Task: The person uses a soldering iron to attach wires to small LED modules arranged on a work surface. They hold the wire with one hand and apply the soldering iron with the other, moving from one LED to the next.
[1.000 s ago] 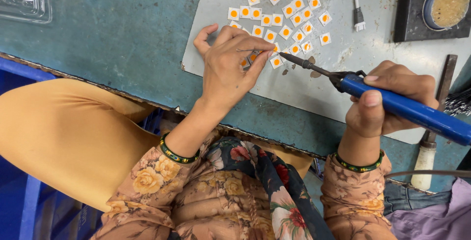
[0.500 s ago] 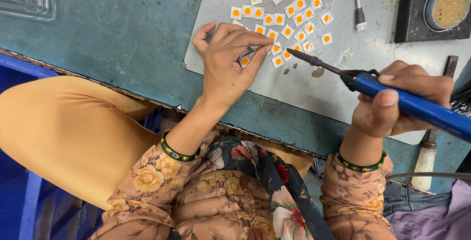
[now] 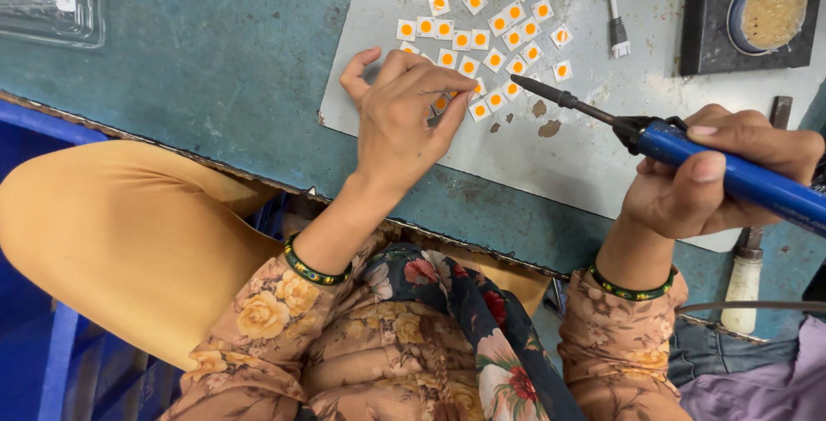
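Soldering iron poised beside the chip we pin on the grey plate

We keep one small white square chip with an orange centre (image 3: 440, 103) at the near edge of the grey metal plate (image 3: 585, 154), where our left hand (image 3: 404, 120) closes its fingertips on it, pinning it flat; our right hand (image 3: 714, 172) is wrapped tight around the blue-handled soldering iron (image 3: 688, 150), whose dark tip hangs just right of that chip, above the plate and not touching. To do this well, we judge, we should hold the chip still, keep fingertips clear of the tip, and touch only the pad. More loose chips (image 3: 495, 21) lie scattered farther up the plate; a round tin of brass wool (image 3: 773, 10) sits beyond the plate's far right corner.
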